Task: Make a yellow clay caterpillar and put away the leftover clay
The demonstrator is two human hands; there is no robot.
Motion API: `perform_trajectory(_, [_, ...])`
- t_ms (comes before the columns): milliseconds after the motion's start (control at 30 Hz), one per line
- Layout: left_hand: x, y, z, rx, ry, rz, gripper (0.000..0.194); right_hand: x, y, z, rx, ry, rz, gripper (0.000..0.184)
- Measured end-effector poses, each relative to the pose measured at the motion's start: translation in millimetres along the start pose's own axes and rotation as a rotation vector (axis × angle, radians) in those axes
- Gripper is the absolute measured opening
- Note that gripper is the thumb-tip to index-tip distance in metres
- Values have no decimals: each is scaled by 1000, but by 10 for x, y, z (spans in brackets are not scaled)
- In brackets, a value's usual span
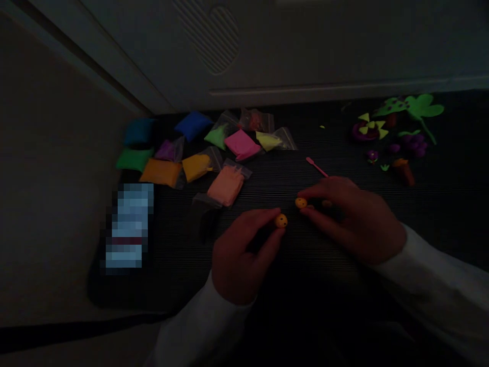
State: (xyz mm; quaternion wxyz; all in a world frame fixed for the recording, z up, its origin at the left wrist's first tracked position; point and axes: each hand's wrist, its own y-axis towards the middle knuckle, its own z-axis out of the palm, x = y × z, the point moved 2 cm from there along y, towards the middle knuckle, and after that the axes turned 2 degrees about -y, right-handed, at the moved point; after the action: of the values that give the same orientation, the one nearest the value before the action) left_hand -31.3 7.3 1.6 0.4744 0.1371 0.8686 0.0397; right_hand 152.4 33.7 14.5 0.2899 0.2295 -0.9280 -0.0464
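Between the thumb and fingertips of my left hand [244,250] is a small yellow-orange clay ball [281,220] with dark dots on it. My right hand [351,216] pinches a second dotted clay ball [301,203], slightly higher and to the right of the first. The two balls are apart. Under the right hand's fingers lies a small orange-brown clay piece [327,203]. A pink modelling tool [317,166] rests on the dark surface just beyond the right hand, its near end hidden by the fingers.
Bags of coloured clay, among them a peach one [226,186], a pink one [242,145] and an orange one [161,172], lie at the left and middle. A phone [128,224] with a blurred screen is at far left. Finished clay shapes, including purple grapes [414,145] and a green flower [422,107], sit at right.
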Motion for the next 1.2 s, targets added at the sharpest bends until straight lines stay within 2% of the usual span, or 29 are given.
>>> perform_trajectory(133, [63,-38,43,-5,220,102,24,-92,32,165,63,-84,-7,18])
perform_trajectory(333, [73,-29,153,68,367,41,17,-128,26,262,64,-176,-37,18])
perform_trajectory(467, [74,-13,177,67,412,17,15,-147,17,267,68,-192,-13,18])
perform_trajectory(867, [69,-15,178,73,390,-35,18,-140,8,269,83,-199,1,19])
perform_trajectory(1200, [79,-24,177,62,373,-16,19,-132,9,247,79,-191,11,21])
